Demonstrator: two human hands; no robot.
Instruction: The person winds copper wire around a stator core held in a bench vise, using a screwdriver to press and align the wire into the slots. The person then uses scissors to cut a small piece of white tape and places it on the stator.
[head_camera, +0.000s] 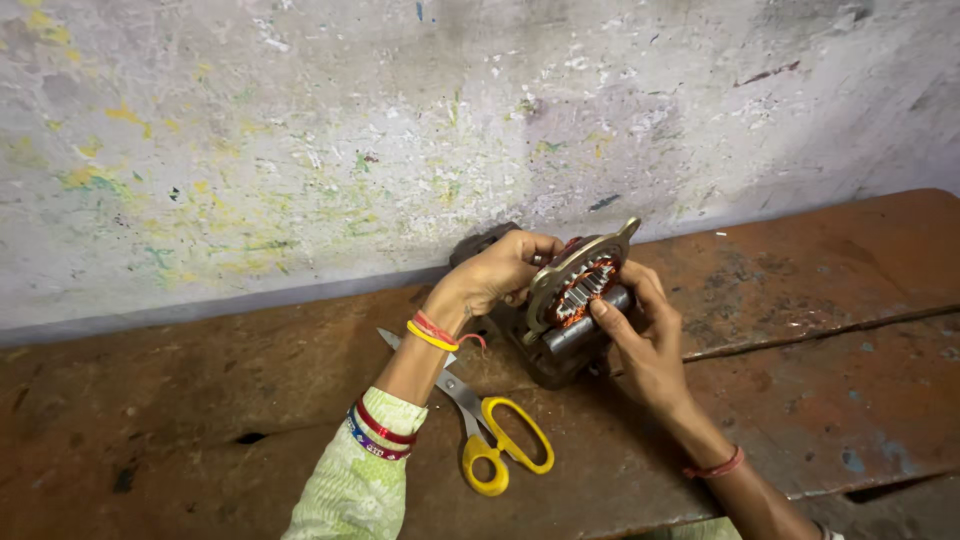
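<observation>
Both hands clamp a motor stator (580, 300): the left hand (500, 270) grips its top-left rim, the right hand (640, 340) cradles its body. Yellow-handled scissors (490, 430) lie on the rusty table (820, 300) just below the left wrist; a paint-flecked wall (400, 130) stands behind.

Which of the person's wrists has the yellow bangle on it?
The left hand's wrist: a yellow bangle sits there, while the right hand's wrist has only red thread.

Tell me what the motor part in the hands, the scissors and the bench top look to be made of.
Motor part: dull grey metal housing, probably cast, with copper-coloured wire windings inside.
Scissors: glossy yellow handles, likely plastic; plain steel-looking blades.
Bench top: worn planks with a crack between them, reddish-brown and stained; likely old wood, though rusted metal can't be ruled out.
</observation>
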